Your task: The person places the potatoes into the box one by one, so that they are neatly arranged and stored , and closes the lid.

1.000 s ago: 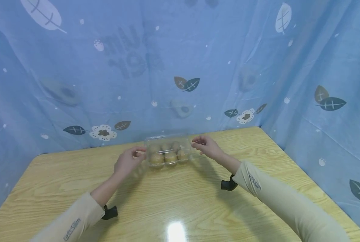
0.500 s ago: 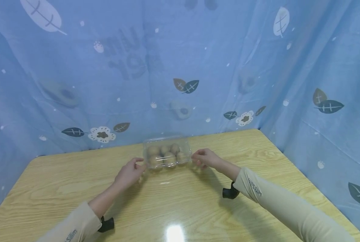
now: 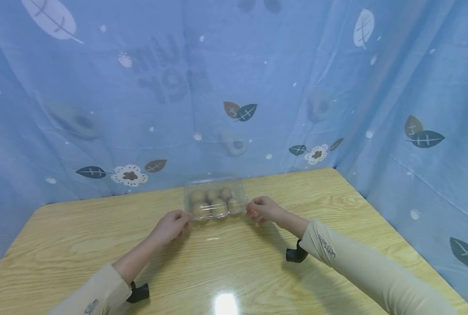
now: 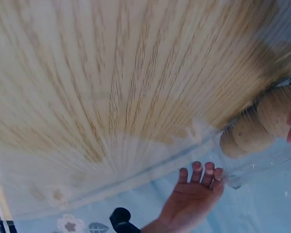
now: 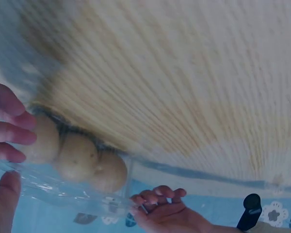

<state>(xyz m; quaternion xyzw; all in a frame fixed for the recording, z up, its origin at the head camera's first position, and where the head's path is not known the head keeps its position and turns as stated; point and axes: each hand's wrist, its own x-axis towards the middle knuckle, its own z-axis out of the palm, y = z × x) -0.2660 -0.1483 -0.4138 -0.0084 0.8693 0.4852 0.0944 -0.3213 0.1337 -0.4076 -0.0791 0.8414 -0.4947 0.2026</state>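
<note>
A clear plastic box (image 3: 215, 202) of brown eggs (image 3: 218, 204) sits on the wooden bench (image 3: 257, 271), toward its far edge, closed. The left hand (image 3: 170, 227) holds the box's near left corner, fingers curled on its rim. The right hand (image 3: 262, 210) grips the right end, fingers clamped on the plastic edge. A blue patterned curtain (image 3: 257, 65) hangs behind.

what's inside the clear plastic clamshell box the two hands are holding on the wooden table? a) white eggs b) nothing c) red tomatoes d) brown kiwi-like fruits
d: the clear plastic clamshell box, held at its ends by the left hand and right hand, shows several round brown fuzzy-looking fruits through its lid.
</note>
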